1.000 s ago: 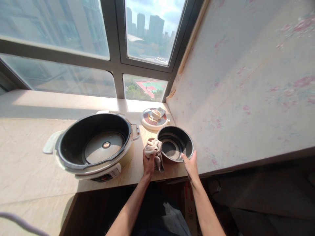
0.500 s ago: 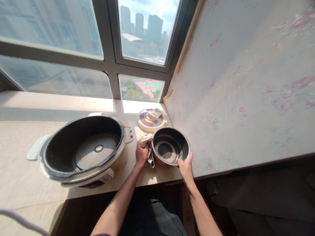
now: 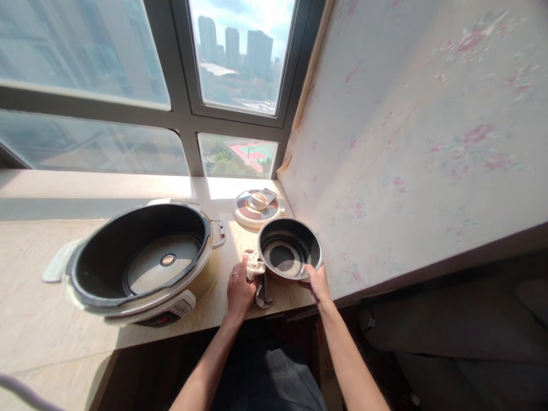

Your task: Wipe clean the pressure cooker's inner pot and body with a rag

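A small dark metal pot [image 3: 289,255] rests on the pale counter [image 3: 51,297] by the wall. My right hand [image 3: 315,282] grips its near rim. A crumpled light cloth [image 3: 256,268] lies against the pot's left side, and my left hand [image 3: 239,288] is closed on it, pressing it between the pot and the counter. Part of the cloth hangs below the hand near the counter's front edge.
A large open electric cooker [image 3: 137,260] with a dark inner cavity stands to the left. A round lid [image 3: 257,206] lies behind the small pot near the window. The floral-papered wall [image 3: 406,148] borders the counter on the right. A grey cord [image 3: 21,391] crosses the bottom left.
My left hand has lowered the cloth from above the pot's rim down to its left side on the counter. My right hand stayed on the rim.
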`<state>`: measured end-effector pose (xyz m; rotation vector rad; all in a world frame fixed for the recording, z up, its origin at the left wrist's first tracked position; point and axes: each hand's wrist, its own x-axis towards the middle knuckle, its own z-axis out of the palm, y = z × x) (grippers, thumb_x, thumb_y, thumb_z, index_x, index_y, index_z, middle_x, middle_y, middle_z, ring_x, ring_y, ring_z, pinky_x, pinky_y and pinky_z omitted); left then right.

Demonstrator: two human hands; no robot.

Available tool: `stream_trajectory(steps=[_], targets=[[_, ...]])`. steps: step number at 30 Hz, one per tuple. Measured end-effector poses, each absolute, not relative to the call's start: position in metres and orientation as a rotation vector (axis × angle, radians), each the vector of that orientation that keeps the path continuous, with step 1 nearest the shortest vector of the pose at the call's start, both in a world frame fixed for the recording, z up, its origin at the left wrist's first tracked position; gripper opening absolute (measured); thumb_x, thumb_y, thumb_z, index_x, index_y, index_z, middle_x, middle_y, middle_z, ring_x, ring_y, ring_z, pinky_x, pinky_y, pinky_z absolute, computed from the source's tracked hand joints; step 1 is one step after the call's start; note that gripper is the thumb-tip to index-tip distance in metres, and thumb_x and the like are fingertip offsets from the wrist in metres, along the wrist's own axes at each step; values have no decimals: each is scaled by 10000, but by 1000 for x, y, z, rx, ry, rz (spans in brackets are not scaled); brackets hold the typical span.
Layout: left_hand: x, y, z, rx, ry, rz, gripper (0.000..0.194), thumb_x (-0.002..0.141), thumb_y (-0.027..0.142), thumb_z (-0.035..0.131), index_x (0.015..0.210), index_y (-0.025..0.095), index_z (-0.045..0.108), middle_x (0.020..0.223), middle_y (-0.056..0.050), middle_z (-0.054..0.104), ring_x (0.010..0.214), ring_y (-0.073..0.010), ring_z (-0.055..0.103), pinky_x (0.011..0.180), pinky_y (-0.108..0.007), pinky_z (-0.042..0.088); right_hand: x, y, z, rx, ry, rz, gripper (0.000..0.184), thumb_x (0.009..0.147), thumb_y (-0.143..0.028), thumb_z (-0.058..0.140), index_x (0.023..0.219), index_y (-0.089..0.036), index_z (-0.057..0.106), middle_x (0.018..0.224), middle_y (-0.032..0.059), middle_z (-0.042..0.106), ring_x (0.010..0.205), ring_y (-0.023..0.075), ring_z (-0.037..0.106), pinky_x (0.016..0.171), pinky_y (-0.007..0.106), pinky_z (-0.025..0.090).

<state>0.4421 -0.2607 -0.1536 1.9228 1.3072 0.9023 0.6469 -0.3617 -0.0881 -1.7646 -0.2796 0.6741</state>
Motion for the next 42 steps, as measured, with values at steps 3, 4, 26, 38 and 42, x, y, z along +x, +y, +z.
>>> stream_trajectory(steps=[3,4,26,38,42], targets=[[441,-269,-151,1971,1252,836,670,885,237,629,1539,232,485,1471,-138,598,1352,-335,566,1131,-475,464,640,-361,-82,-1718,-227,710,605,679,-439,726,1230,-231,586,1190,101,706,999,301,710,620,357,635],[441,-270,-150,1978,1234,825,680,886,235,624,1549,227,475,1488,-140,588,1352,-337,566,1124,-477,469,639,-362,-80,-1703,-224,705,581,667,-417,736,1201,-232,602,1186,99,713,998,298,713,620,355,638],[456,-262,-141,1652,1098,941,596,774,172,668,1370,198,663,1363,-158,699,1290,-322,647,1116,-448,487,648,-360,-84,-1570,-236,627,551,657,-582,748,1090,-261,635,1094,61,725,1006,289,703,636,342,613],[368,-313,-91,1155,1067,1361,668,694,348,811,1344,240,700,1376,-142,701,1263,-376,671,1093,-502,555,565,-398,-134,-1503,-222,253,500,639,-466,780,1051,-262,586,799,-2,624,584,192,600,448,298,442],[323,-325,-78,1023,1272,1714,640,743,475,813,1345,303,679,1349,-110,717,1201,-383,700,1003,-505,611,506,-380,-131,-1450,-372,641,481,647,-471,810,1025,-231,635,676,-38,609,467,137,511,405,258,397]])
